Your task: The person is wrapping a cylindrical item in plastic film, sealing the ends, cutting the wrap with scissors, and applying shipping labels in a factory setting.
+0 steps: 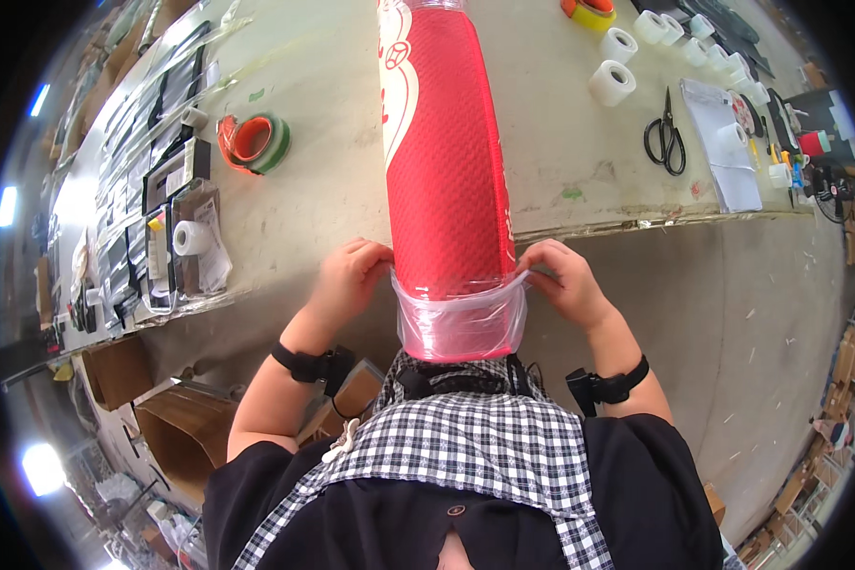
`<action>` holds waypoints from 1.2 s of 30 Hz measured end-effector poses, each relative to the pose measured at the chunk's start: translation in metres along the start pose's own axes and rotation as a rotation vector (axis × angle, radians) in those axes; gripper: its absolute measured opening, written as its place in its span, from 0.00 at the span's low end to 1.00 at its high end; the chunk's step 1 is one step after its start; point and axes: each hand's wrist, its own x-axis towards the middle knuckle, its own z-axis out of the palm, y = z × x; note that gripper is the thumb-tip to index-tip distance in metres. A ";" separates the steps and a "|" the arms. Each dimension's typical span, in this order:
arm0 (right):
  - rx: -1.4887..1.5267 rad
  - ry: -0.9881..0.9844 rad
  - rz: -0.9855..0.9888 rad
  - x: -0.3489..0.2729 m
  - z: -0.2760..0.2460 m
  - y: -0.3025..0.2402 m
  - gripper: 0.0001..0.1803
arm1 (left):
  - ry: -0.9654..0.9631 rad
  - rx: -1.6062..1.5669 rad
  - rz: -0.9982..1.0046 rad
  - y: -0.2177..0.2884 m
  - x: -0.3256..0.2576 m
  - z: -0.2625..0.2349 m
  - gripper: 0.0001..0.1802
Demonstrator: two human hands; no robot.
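Observation:
A thick red rolled mat (446,152) with a cream pattern along its left side lies on the table, pointing away from me. Its near end juts past the table's edge toward my apron. Transparent plastic film (461,318), like a bag, wraps this near end, and its rim crosses the roll between my hands. On the left side of the roll, my left hand (350,275) pinches the film's rim. My right hand (562,280) pinches the same rim on the right side, thumb and fingers together. More film shows at the roll's far end.
Tape rolls (254,142) lie on the table at left, near a black tray (176,176). Black scissors (666,138), white rolls (613,83) and a stack of white paper (722,142) are at right. Cardboard boxes (185,427) stand below the table's edge at left.

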 end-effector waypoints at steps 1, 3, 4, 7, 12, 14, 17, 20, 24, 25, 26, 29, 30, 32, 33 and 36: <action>-0.076 0.041 -0.028 0.004 0.001 0.001 0.05 | 0.094 0.057 0.004 0.001 0.004 0.001 0.06; -0.154 0.085 -0.055 0.013 0.004 0.008 0.05 | 0.146 0.005 -0.120 0.007 0.010 0.007 0.06; -0.043 0.154 0.019 0.020 0.007 0.012 0.06 | 0.201 -0.043 -0.249 0.009 0.014 0.008 0.06; 0.039 0.354 0.008 0.039 0.015 0.013 0.06 | 0.403 -0.191 -0.125 0.001 0.027 0.013 0.05; 0.358 0.500 -0.179 0.082 0.027 0.033 0.05 | 0.530 -0.435 -0.119 -0.020 0.062 0.034 0.03; 0.315 0.527 0.082 0.092 0.022 0.040 0.04 | 0.569 -0.696 -0.345 -0.017 0.077 0.042 0.09; 0.037 0.532 0.299 0.111 0.011 0.033 0.08 | 0.581 -0.357 -0.555 -0.009 0.099 0.036 0.13; 0.096 0.506 0.187 0.131 0.004 0.058 0.09 | 0.694 -0.427 -0.386 -0.033 0.119 0.051 0.15; 0.658 0.492 0.108 0.114 0.008 0.066 0.09 | 0.676 -0.431 -0.362 -0.011 0.115 0.058 0.12; 0.700 0.471 0.166 0.099 0.007 0.068 0.09 | 0.623 -0.284 -0.419 -0.001 0.107 0.060 0.12; 0.741 0.451 0.223 0.083 0.007 0.068 0.09 | 0.600 -0.319 -0.400 0.004 0.092 0.071 0.12; 0.511 0.457 0.200 0.008 0.006 0.046 0.08 | 0.414 -0.393 -0.401 0.051 0.031 0.097 0.10; 0.528 0.456 0.199 -0.019 0.006 0.032 0.07 | 0.321 -0.517 -0.381 0.067 0.014 0.096 0.08; 0.462 0.407 0.212 -0.065 0.006 0.021 0.06 | 0.242 -0.390 -0.125 0.073 -0.014 0.095 0.03; 0.401 0.343 0.212 -0.082 0.004 0.018 0.06 | 0.227 -0.398 -0.128 0.066 -0.025 0.091 0.03; 0.022 0.288 0.121 -0.099 -0.014 0.011 0.03 | -0.119 -0.602 0.099 0.069 -0.026 0.072 0.09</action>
